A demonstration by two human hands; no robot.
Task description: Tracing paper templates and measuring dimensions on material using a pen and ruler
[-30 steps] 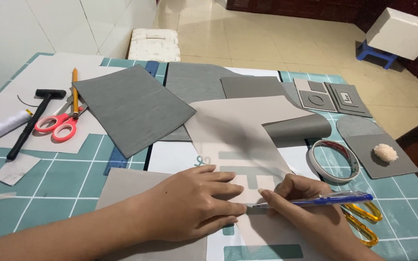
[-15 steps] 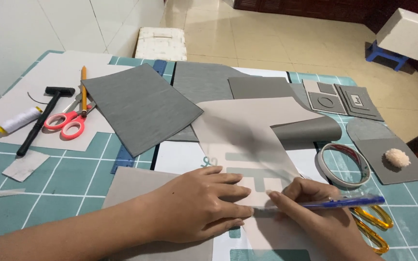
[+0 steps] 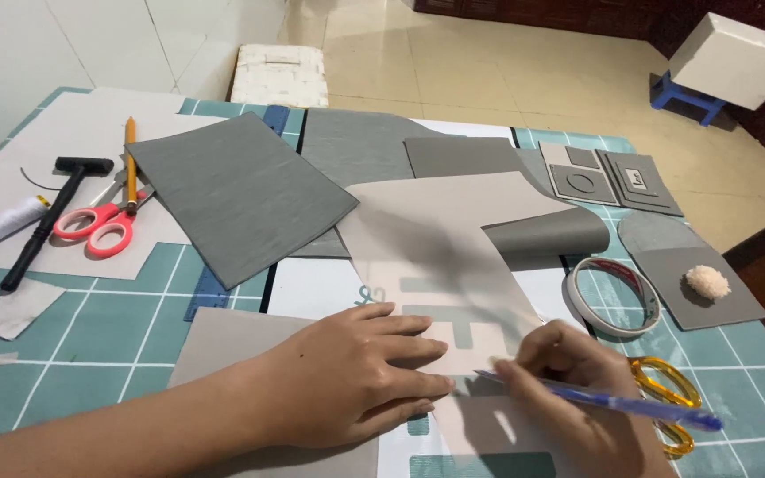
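Change: right hand point(image 3: 577, 398) has slid its blue pen point(image 3: 595, 400) slightly leftward along the template; left hand unmoved
Left hand point(image 3: 356, 376): flat, fingers spread, pressing the beige paper template point(image 3: 440, 257) onto the sheet beneath
Right hand: fingers pinched around the pen, tip at the template's lower edge, just beside the left fingertips
Template: centre of the green cutting mat point(image 3: 73, 350) (cut-out slots show through)
Nearby: tape roll point(image 3: 614, 296), yellow-handled scissors point(image 3: 670, 394) right; pink scissors point(image 3: 99, 226), hammer point(image 3: 46, 217), thread spool point(image 3: 2, 223) far left
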